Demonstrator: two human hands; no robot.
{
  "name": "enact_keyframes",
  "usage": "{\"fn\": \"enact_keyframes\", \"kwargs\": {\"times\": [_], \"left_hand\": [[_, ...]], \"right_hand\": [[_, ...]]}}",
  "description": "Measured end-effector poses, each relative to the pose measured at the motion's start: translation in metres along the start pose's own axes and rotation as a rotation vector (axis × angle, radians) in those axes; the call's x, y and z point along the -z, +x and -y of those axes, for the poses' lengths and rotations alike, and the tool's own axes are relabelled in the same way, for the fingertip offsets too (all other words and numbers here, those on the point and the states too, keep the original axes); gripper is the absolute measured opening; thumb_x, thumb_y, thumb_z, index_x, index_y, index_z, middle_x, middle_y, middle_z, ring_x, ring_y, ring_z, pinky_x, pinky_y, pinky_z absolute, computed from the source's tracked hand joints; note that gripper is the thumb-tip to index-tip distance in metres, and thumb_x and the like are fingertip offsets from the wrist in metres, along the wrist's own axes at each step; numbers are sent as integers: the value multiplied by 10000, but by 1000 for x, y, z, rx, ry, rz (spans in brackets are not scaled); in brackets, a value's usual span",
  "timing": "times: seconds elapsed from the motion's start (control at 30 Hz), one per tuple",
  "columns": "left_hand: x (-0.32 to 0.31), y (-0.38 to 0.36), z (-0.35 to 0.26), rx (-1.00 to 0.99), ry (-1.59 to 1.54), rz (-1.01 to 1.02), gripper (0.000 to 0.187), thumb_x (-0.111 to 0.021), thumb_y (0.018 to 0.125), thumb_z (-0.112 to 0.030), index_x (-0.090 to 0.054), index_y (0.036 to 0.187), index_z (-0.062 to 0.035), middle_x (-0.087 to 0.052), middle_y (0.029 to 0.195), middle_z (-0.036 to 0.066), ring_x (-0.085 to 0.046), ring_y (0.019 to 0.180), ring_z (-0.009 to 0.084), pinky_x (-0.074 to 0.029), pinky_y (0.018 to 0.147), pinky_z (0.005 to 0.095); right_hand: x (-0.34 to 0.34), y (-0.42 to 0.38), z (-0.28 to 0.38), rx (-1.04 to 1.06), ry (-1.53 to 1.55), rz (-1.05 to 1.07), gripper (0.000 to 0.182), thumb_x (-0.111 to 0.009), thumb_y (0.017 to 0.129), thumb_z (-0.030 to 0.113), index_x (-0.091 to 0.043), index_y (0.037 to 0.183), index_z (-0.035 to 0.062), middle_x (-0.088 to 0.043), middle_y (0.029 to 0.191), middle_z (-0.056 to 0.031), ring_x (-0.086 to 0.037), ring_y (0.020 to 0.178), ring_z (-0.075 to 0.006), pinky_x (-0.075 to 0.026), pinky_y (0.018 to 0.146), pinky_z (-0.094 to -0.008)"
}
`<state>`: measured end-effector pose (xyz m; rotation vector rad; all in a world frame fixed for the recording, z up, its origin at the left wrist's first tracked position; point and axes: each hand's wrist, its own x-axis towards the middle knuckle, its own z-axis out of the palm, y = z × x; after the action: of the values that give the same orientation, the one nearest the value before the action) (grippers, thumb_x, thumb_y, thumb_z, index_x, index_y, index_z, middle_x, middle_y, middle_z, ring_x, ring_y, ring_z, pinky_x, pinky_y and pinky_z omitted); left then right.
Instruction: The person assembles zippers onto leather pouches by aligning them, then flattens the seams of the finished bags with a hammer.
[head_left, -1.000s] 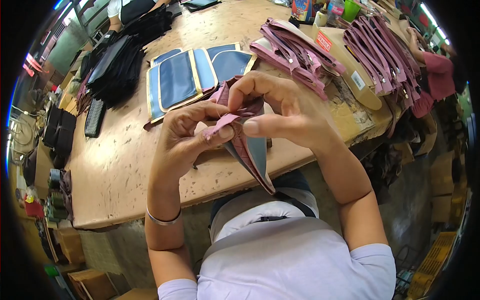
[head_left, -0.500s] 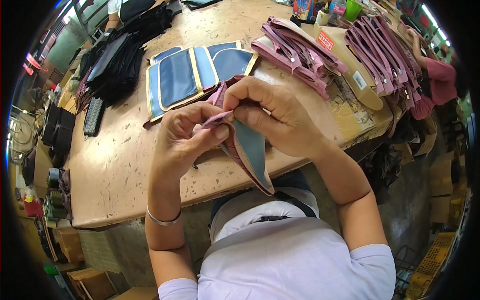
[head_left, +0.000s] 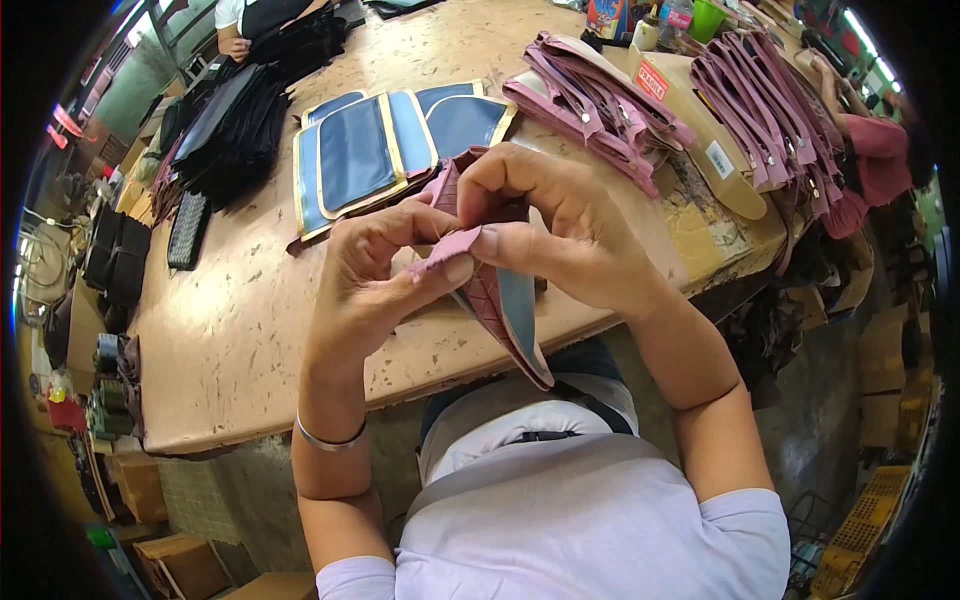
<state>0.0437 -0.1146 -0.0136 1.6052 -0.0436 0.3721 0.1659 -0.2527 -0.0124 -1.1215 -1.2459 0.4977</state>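
Between my hands, above the table's near edge, hangs a folded leather piece (head_left: pixel 490 308), mauve with a woven-look pattern outside and blue-grey lining inside. My left hand (head_left: pixel 385 265) pinches its pink end flap (head_left: pixel 445 252) between thumb and fingers. From the other side, my right hand (head_left: pixel 550 225) grips the same piece, thumb pressed on the flap's edge and index finger curled behind. The lower tip of the piece points down toward my waist. Fingers hide part of the flap and upper edge.
Blue panels with tan borders (head_left: pixel 355 155) lie just beyond my hands on the worktable (head_left: pixel 230 350). Mauve zippered pieces (head_left: pixel 590 110) are piled at right, beside a cardboard piece (head_left: pixel 715 150). Black pieces (head_left: pixel 230 130) are stacked left. Other people are at the far left and right.
My right thumb has shifted onto the flap, and the flap now lies flatter and more exposed. The hanging piece has turned slightly, showing more of its patterned side.
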Motion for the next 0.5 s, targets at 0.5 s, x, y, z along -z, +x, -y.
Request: {"fn": "enact_keyframes", "kwargs": {"times": [0.5], "left_hand": [[-3,-6,4,25,-128,-139,154,-596,816,-54,-554,960,-25,-563,846,-2,-507,779,36,-409,715,175]], "right_hand": [[6,10,-10,-166,212,121,179,-627,814,99,-556,933,-15,-579,835,-23,-533,771,-78,-430,737,-208]]}}
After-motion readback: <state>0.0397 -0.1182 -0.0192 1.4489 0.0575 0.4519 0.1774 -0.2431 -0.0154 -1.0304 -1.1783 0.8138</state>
